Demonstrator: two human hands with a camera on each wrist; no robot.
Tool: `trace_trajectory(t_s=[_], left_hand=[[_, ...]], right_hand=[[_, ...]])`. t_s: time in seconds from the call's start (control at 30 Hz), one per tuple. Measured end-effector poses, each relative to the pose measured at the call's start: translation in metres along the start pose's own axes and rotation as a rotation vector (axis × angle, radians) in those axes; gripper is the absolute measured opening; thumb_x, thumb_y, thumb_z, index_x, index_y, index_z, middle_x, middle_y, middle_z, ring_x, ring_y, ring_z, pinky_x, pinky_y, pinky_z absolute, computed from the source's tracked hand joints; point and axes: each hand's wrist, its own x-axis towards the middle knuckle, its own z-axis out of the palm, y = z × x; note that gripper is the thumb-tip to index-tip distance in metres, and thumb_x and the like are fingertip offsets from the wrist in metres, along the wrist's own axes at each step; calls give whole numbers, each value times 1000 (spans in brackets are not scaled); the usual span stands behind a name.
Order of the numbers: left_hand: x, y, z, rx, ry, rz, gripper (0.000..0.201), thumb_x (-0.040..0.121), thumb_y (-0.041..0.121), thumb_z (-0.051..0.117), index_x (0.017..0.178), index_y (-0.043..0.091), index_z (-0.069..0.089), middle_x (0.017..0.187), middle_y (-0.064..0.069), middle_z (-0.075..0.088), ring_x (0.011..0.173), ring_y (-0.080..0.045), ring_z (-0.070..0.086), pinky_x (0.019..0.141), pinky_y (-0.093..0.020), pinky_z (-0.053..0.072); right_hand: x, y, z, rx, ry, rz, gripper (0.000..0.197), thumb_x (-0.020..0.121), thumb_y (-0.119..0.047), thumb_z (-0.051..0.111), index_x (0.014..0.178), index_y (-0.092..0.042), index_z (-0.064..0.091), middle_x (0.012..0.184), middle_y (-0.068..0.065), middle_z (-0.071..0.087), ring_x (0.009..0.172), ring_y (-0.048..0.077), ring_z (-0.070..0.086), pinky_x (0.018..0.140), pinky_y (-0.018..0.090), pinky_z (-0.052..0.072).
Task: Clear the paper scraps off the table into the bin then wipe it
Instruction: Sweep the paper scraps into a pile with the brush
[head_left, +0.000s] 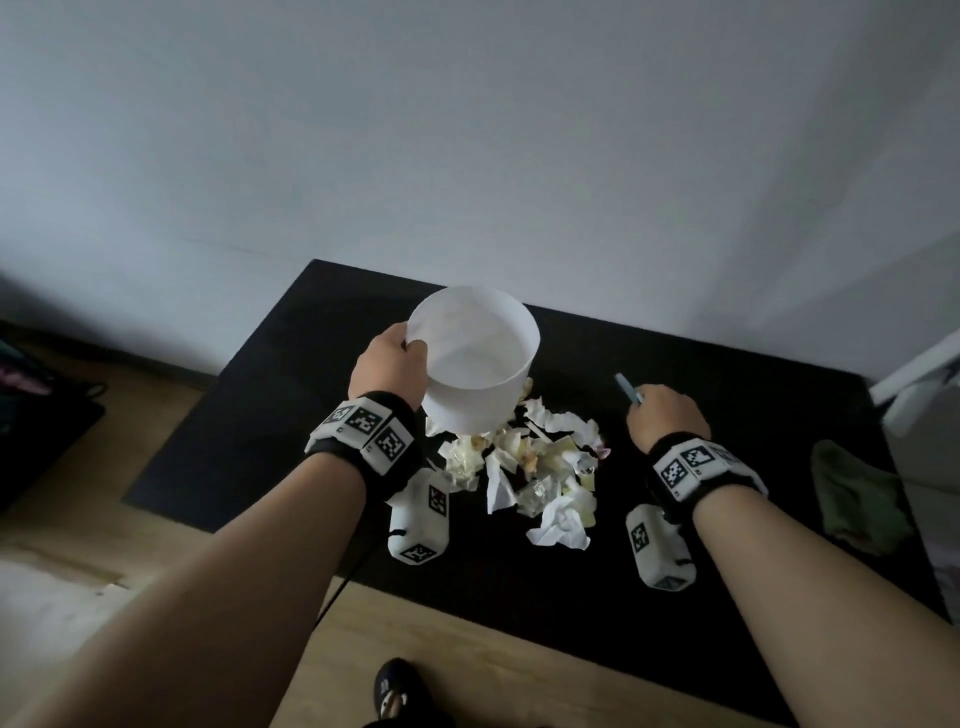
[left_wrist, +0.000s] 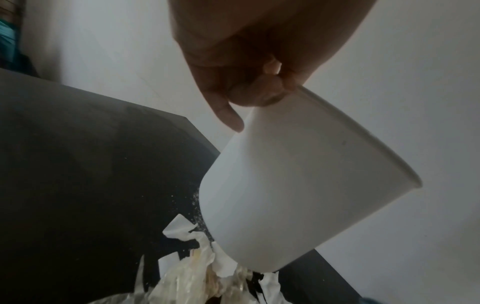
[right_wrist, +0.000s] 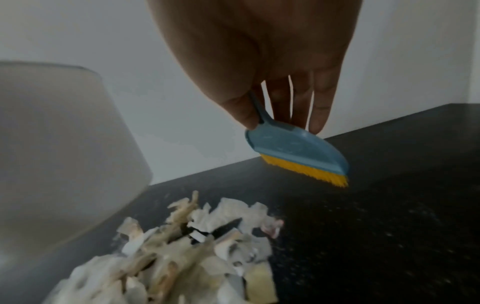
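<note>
Worktop: a black worktop (head_left: 260, 415) stands against a pale wall; the wooden floor shows on its near side and to the left.
Bin: a white round bin (head_left: 475, 358) is lifted and tilted, with its mouth facing up toward the head camera. Its base hangs just above the far edge of the paper heap; I cannot tell if it touches the paper. Inside it looks white; I cannot make out anything in it.
Paper scraps: a heap of white and cream paper scraps (head_left: 540, 467) lies on the worktop, between the two grips, just below the bin and to the left of the right grip.
Cloth: a green cloth (head_left: 857, 499) lies crumpled on the worktop, to the right of the right grip and well apart from the heap.
Left grip: the left hand (head_left: 387, 366) pinches the rim of the bin, thumb inside and fingers (left_wrist: 257, 94) curled against the outer wall.
Right grip: the right hand (head_left: 665, 413) holds a small blue brush (right_wrist: 296, 152) by its thin handle, between the thumb and the fingers.
Brush: its yellow bristles point down to the worktop, beyond and to the right of the heap; contact is not clear.
</note>
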Motion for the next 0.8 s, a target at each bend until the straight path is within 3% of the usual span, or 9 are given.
trace_trajectory(t_s=[0.1,0.17,0.33,0.47,0.6,0.7,0.8], left_hand=[[-15,-3,-1,16,53,-42,22,86,16,39,68,23,50,61,1,51,60,-22,52,54,-27,38],[-21,-4,-2,16,81,-67,24,86,15,39,63,21,45,60,1,50,56,-20,51,52,-26,35],[-27,-9,-5,-10,147,-139,22,83,16,39,76,8,58,56,-5,56,52,-22,56,60,-29,41],[-24,-16,-7,-3,215,-188,23,80,16,40,57,14,43,59,-7,49,58,-24,47,57,-29,33],[-19,-22,-14,-37,249,-216,27,79,13,41,53,14,34,55,-3,39,57,-23,41,54,-28,28],[-16,-28,-19,-46,263,-236,24,80,15,42,56,13,43,54,-3,45,57,-24,50,56,-28,35],[-15,-34,-24,-29,302,-245,21,81,17,41,67,8,54,62,-7,49,63,-24,47,59,-31,36]], right_hand=[[5,7,5,32,-96,13,33,96,-16,42,120,-7,62,116,16,64,108,34,61,77,33,45],[2,1,11,37,-164,-13,33,96,-17,42,119,-4,63,116,16,65,107,33,61,76,31,43],[-6,-32,17,67,-198,-166,29,97,-20,43,111,-7,65,108,14,66,101,31,63,75,32,44],[7,-43,3,101,-115,-269,29,97,-18,42,113,-15,66,106,12,67,101,32,63,74,32,44],[29,-46,-1,134,-113,-301,33,99,-21,41,125,-28,61,111,8,67,103,29,63,79,33,47],[35,-53,5,114,-188,-314,33,99,-20,43,126,-28,61,113,8,67,105,28,63,85,32,48],[34,-62,14,140,-276,-341,34,99,-20,45,128,-30,60,120,5,66,110,27,62,92,32,48]])
